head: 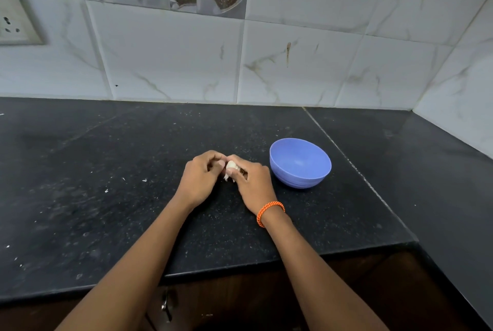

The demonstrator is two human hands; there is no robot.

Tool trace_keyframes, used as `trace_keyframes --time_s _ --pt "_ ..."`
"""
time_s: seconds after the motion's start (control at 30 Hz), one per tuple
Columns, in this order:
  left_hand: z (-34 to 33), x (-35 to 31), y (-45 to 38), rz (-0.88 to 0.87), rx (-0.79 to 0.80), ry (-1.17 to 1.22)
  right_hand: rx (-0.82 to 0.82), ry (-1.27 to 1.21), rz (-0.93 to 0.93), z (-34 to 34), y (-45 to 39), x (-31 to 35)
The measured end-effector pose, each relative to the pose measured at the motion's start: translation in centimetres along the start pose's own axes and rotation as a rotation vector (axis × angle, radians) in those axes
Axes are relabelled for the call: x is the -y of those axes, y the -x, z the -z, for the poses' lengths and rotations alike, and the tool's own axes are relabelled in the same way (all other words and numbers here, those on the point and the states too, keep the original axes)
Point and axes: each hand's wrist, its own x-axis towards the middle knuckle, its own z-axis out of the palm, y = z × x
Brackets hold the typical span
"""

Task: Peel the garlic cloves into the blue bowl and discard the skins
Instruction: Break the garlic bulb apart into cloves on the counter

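A person stands at a black worktop [106,210] with both arms stretched out over it. The two hands meet in the middle, just above the dark stone. The left hand [198,179] has its fingers curled in, and the tips press against a small white garlic [231,167]. The right hand [252,183] is curled round the garlic from the other side, with the thumb on top of it. So both hands grip the same little piece, and it sits between them. A thin bit of pale skin [226,177] hangs down from the garlic near the fingers. I cannot tell if the garlic is one clove or a few stuck together, since the fingers hide most of it. An orange band [270,213] goes round the right wrist. The blue bowl [300,163] stands on the worktop just to the right of the hands, near them but not touching. It stands upright, and I can see nothing lying in the part of it that shows. Some tiny white bits [144,180] lie on the worktop to the left of the hands. Behind the worktop is a wall of white tiles [293,63] with grey streaks, and a few tiles up top have pictures of cups on them. A wall socket [16,21] sits on the far left. Below the front edge of the worktop there is a dark wooden cupboard [240,304] with a metal handle [165,304].
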Motion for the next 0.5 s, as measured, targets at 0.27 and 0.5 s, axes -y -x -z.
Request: trace_keyframes --time_s 0.27,0.5 --pt "-0.85 0.06 0.05 -0.082 0.157 -0.126 -0.172 -0.238 -0.062 0.01 -0.1 -0.41" --pt "-0.14 -0.07 0.05 -0.15 0.108 0.085 -0.132 -0.326 -0.129 -0.22 -0.44 -0.41"
